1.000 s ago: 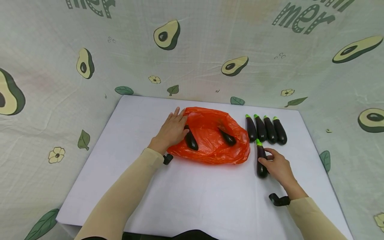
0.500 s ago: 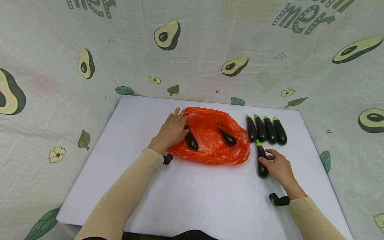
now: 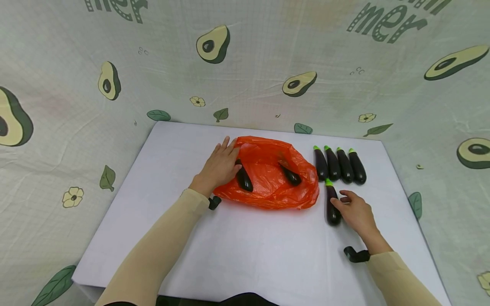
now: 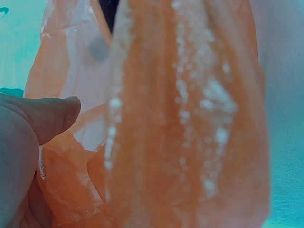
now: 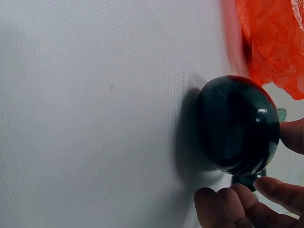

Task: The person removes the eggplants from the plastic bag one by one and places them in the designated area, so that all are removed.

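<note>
An orange-red plastic bag [image 3: 264, 193] lies with its mouth spread on the white table. Two dark eggplants show in it, one at the left [image 3: 244, 178] and one at the right [image 3: 292, 175]. My left hand [image 3: 218, 165] rests on the bag's left rim with fingers extended; its thumb is near the left eggplant. In the left wrist view the thumb [image 4: 57, 116] lies against the plastic. My right hand [image 3: 356, 212] touches a single eggplant [image 3: 333, 206] lying right of the bag, thumb on its upper side, the other fingers loosely bent beside it.
Several more eggplants [image 3: 346, 168] with green caps lie side by side behind the single one, close to the bag's right edge. A patterned cloth [image 3: 252, 55] hangs behind the white table [image 3: 245, 255]. Black devices are strapped at both wrists.
The single eggplant has shifted slightly left, while my right hand stays almost in place. My left hand, the bag and the row of eggplants have not visibly moved.
</note>
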The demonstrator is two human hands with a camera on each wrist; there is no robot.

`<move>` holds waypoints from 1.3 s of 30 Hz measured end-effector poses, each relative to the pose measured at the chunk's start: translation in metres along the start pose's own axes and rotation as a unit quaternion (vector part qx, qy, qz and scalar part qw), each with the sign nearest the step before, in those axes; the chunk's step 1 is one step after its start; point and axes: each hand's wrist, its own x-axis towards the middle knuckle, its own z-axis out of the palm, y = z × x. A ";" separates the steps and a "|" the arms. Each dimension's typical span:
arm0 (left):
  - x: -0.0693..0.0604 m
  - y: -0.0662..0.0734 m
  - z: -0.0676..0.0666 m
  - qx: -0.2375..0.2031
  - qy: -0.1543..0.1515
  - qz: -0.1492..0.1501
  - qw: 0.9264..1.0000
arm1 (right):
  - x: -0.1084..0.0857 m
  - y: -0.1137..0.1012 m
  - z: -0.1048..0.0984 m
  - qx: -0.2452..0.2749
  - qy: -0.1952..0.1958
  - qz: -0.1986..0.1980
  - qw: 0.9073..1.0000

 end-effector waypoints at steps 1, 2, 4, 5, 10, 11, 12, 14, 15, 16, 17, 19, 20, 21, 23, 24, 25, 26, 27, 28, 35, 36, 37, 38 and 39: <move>0.000 0.000 0.000 0.000 0.000 0.000 1.000 | 0.000 0.000 0.000 0.001 0.001 -0.001 1.000; 0.000 0.000 0.000 0.000 -0.001 0.000 1.000 | 0.000 0.000 0.001 0.001 0.002 -0.001 1.000; 0.000 0.000 0.000 0.001 -0.001 0.000 1.000 | 0.000 -0.001 0.001 0.002 0.006 -0.002 1.000; 0.000 0.000 0.000 0.000 -0.001 0.000 1.000 | 0.001 -0.001 0.001 0.004 0.007 -0.002 1.000; 0.000 0.000 -0.001 0.001 0.002 0.003 1.000 | 0.001 -0.005 0.002 0.015 0.017 -0.002 1.000; 0.000 0.000 -0.001 0.001 0.002 0.004 1.000 | 0.001 -0.006 0.002 0.017 0.020 -0.002 1.000; 0.000 0.000 -0.001 0.001 0.002 0.004 1.000 | 0.001 -0.008 0.002 0.020 0.023 -0.004 1.000; 0.000 0.000 -0.001 0.001 0.003 0.004 1.000 | 0.001 -0.010 0.002 0.023 0.030 -0.009 0.999; 0.000 0.000 -0.001 0.002 0.003 0.005 1.000 | 0.001 -0.011 0.002 0.024 0.034 -0.013 0.999; 0.000 0.000 -0.001 0.002 0.003 0.005 1.000 | 0.001 -0.012 0.003 0.026 0.039 -0.018 0.999; 0.000 0.000 -0.001 0.003 0.003 0.005 1.000 | 0.001 -0.014 0.003 0.027 0.044 -0.023 0.998; 0.000 0.000 -0.001 0.004 0.004 0.005 1.000 | 0.001 -0.016 0.004 0.029 0.059 -0.038 0.997; 0.000 0.000 -0.001 0.004 0.005 0.005 1.000 | 0.001 -0.018 0.004 0.029 0.067 -0.047 0.996; 0.000 0.000 -0.001 0.005 0.005 0.005 1.000 | 0.001 -0.020 0.005 0.030 0.076 -0.055 0.995; 0.000 0.001 -0.001 0.005 0.006 0.005 1.000 | 0.001 -0.024 0.006 0.032 0.093 -0.070 0.993; 0.000 0.001 -0.002 0.005 0.006 0.006 1.000 | 0.001 -0.026 0.006 0.032 0.100 -0.076 0.992; 0.000 0.001 -0.002 0.005 0.007 0.005 1.000 | 0.001 -0.028 0.007 0.034 0.106 -0.081 0.990; 0.000 0.001 -0.002 0.005 0.007 0.005 1.000 | 0.002 -0.030 0.007 0.034 0.112 -0.086 0.989; 0.000 0.001 -0.002 0.004 0.007 0.005 1.000 | 0.002 -0.033 0.008 0.034 0.118 -0.091 0.988; 0.000 0.001 -0.002 0.004 0.007 0.005 1.000 | 0.002 -0.035 0.008 0.034 0.124 -0.097 0.987; 0.000 0.000 -0.002 0.005 0.006 0.007 1.000 | 0.007 -0.058 0.009 0.036 0.149 -0.150 0.977; 0.000 0.001 -0.002 0.005 0.006 0.006 1.000 | 0.007 -0.063 0.009 0.035 0.149 -0.157 0.976; -0.001 0.000 -0.003 0.005 0.006 0.006 1.000 | 0.008 -0.068 0.009 0.033 0.150 -0.164 0.974; -0.001 0.001 -0.003 0.004 0.005 0.005 1.000 | 0.009 -0.073 0.009 0.033 0.152 -0.171 0.973; 0.000 0.001 -0.003 0.003 0.005 0.004 1.000 | 0.009 -0.078 0.010 0.033 0.155 -0.180 0.971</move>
